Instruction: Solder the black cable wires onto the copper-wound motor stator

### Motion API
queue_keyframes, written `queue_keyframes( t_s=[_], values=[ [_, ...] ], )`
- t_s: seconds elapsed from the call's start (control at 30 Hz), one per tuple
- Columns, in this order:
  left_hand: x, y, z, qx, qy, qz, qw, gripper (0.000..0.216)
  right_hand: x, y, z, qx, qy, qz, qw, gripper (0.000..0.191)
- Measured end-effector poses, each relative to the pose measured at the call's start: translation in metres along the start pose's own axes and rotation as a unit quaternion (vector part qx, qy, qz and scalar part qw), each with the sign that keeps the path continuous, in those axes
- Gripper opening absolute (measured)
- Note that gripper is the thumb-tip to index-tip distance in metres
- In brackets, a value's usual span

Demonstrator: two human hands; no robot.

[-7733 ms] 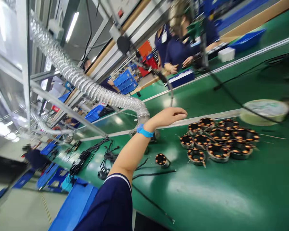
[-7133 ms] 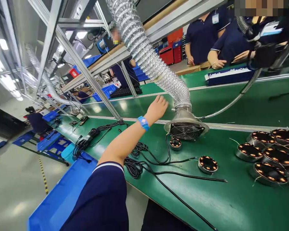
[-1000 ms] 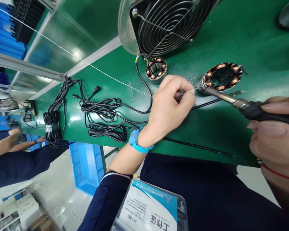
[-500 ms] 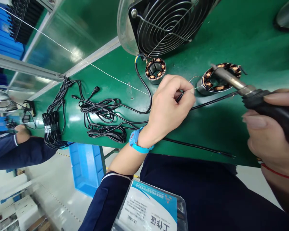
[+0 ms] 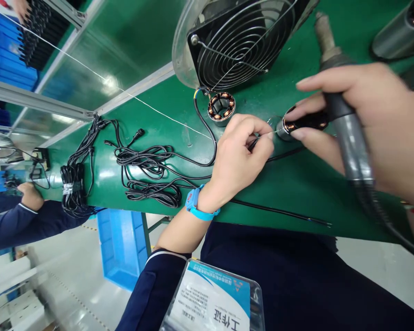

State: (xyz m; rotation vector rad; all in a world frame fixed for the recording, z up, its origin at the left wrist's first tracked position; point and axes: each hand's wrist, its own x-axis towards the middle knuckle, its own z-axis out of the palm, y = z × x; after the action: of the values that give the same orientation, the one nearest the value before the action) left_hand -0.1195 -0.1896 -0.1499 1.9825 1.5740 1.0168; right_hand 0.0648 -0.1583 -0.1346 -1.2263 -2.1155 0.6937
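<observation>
My left hand [image 5: 239,154], with a blue wrist strap [image 5: 196,207], pinches the end of a black cable [image 5: 283,155] and a thin wire beside a copper-wound stator [image 5: 287,127] on the green bench [image 5: 310,193]. My right hand [image 5: 365,124] grips a soldering iron [image 5: 345,124], whose tip points up and away from the stator; the thumb and forefinger also touch the stator. A second, smaller stator [image 5: 221,106] stands just below the fan.
A wire-guarded extraction fan [image 5: 241,39] stands behind the stators. Coiled black cables [image 5: 148,170] lie to the left. A blue bin [image 5: 120,243] sits on the floor. Another person's sleeve and hand [image 5: 24,207] are at the far left. A badge [image 5: 214,299] hangs at my chest.
The soldering iron's tip has lifted off the stator and swung upward. My right hand has moved in over the stator and now touches it. My left hand keeps its pinch.
</observation>
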Motion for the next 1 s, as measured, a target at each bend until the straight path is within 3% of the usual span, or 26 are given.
queue_keyframes(
  t_s=[0.1,0.4,0.6,0.73,1.0],
  values=[
    [0.000,-0.001,-0.001,0.025,-0.009,0.007,1.000,0.012,0.004,0.000,0.010,-0.024,-0.007,-0.048,0.999,0.045],
    [0.000,-0.003,0.003,0.087,-0.006,0.073,0.993,0.021,-0.001,0.010,0.017,0.000,0.023,-0.084,0.996,0.045],
    [0.000,-0.006,0.008,0.119,0.061,0.129,0.983,0.029,-0.004,0.010,0.014,0.050,0.064,-0.068,0.994,0.051],
    [0.001,-0.005,0.008,0.127,0.049,0.111,0.984,0.033,-0.006,0.009,0.014,0.005,0.082,-0.071,0.994,0.047],
    [-0.002,-0.007,-0.003,0.087,0.001,0.075,0.993,0.019,-0.004,0.010,0.025,-0.095,0.068,-0.086,0.989,0.045]
  ],
)
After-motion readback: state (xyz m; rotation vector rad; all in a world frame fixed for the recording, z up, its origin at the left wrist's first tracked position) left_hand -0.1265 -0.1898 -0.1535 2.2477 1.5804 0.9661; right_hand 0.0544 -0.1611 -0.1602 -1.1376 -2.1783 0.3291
